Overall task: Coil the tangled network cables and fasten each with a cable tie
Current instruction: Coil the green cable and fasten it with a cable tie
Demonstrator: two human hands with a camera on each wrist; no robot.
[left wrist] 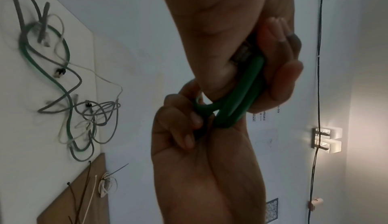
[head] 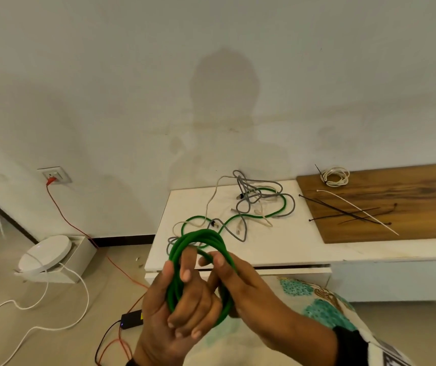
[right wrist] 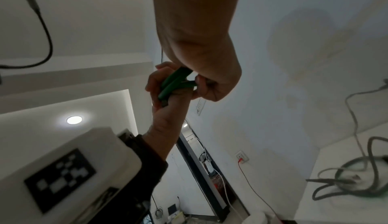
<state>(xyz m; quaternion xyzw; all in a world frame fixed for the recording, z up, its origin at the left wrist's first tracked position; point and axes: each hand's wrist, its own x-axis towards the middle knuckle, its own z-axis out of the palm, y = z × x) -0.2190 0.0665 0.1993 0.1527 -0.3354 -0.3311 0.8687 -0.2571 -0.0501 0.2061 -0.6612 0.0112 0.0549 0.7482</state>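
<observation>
A green network cable coil [head: 203,233] [left wrist: 235,101] [right wrist: 174,81] is held in the air in front of the white table [head: 264,249]. My left hand [head: 185,305] [left wrist: 279,65] grips the coil's left side, fingers curled through the loops. My right hand [head: 227,276] [right wrist: 199,84] pinches its right side. The green cable's free length trails back into a tangle of grey and white cables [head: 253,204] [left wrist: 84,111] on the table. Black and white cable ties [head: 351,213] [left wrist: 84,194] lie on a wooden board [head: 409,202].
A small white cable coil [head: 335,177] with a black tie sits at the board's back. On the floor to the left are a round white device in a box [head: 45,254], white cords, a red wire to a wall socket [head: 53,175] and a black adapter [head: 132,318].
</observation>
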